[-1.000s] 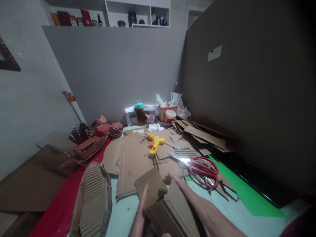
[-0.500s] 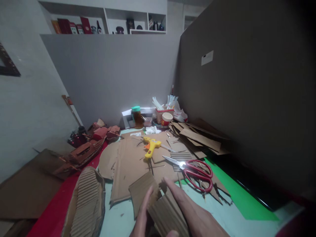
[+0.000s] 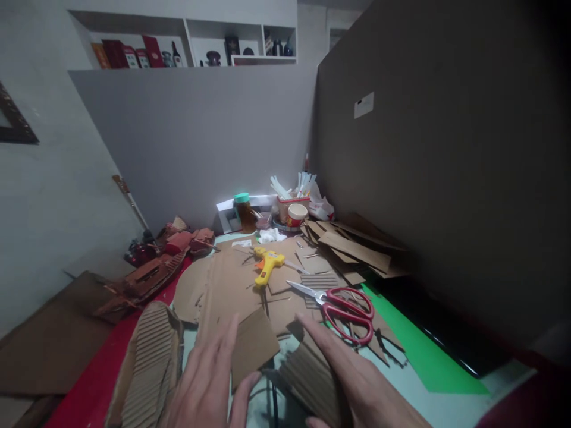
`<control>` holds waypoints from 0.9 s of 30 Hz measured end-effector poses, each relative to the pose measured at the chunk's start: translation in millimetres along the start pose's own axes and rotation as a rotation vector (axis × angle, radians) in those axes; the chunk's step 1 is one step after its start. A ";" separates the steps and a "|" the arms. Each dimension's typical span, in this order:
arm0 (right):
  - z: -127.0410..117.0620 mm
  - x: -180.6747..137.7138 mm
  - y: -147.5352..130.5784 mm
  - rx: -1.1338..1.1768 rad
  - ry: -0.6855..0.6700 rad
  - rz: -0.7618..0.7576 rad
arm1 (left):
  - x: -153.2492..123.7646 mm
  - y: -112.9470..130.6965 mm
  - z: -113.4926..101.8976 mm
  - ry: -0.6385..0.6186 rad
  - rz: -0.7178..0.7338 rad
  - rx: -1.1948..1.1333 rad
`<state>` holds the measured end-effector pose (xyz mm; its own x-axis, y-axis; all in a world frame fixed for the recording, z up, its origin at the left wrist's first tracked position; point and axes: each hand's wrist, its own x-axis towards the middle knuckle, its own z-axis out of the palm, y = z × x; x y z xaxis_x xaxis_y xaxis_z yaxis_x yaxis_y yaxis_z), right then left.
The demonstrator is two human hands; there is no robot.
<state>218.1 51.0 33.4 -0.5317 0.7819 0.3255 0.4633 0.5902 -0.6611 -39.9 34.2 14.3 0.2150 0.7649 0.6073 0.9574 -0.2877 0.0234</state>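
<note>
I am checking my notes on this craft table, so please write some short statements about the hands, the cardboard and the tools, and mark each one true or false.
1. The left hand lies spread on a flat brown cardboard piece. True.
2. The right hand holds the red-handled scissors. False: the scissors lie on the table beyond its fingertips, untouched.
3. The right hand rests on a ribbed corrugated cardboard piece. True.
4. The yellow glue gun stands upright in the red and white paper cup. False: it lies on the cardboard sheets, nearer than the cup.
5. The scissors lie to the left of the glue gun. False: they lie to its right.
</note>
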 end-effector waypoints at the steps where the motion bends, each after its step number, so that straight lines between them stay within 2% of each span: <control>1: -0.8 -0.3 -0.2 -0.038 -0.012 0.000 | 1.8 -5.4 -4.6 -0.045 0.068 0.052; 3: -3.5 0.2 -1.5 -0.108 -0.045 -0.007 | 7.6 -10.8 -14.1 -0.150 0.055 0.061; 7: -10.2 5.8 -9.1 -0.192 -0.090 -0.020 | 27.7 -2.7 -23.5 -0.444 -0.248 -0.055; 11: -12.4 7.9 -14.8 -0.225 -0.063 -0.062 | 41.2 4.7 -16.7 -0.535 -0.297 -0.040; 15: -11.9 3.1 -9.7 -0.228 -0.038 -0.066 | 37.9 0.5 -7.7 -0.538 -0.290 -0.052; 22: -16.1 4.4 -4.2 -0.208 -0.018 0.000 | 33.2 -6.5 -1.4 -0.458 -0.318 -0.134; 25: -17.9 2.5 -5.9 -0.175 0.091 -0.079 | 30.3 -4.5 -7.3 -0.380 -0.375 -0.267; 27: -20.1 -0.4 -8.1 -0.151 0.163 -0.171 | 26.5 1.2 -14.3 -0.284 -0.449 -0.348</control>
<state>228.8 49.9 52.2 -0.4956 0.6835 0.5359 0.4835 0.7297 -0.4835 -35.9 45.9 41.8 -0.1046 0.9639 0.2448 0.8578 -0.0372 0.5126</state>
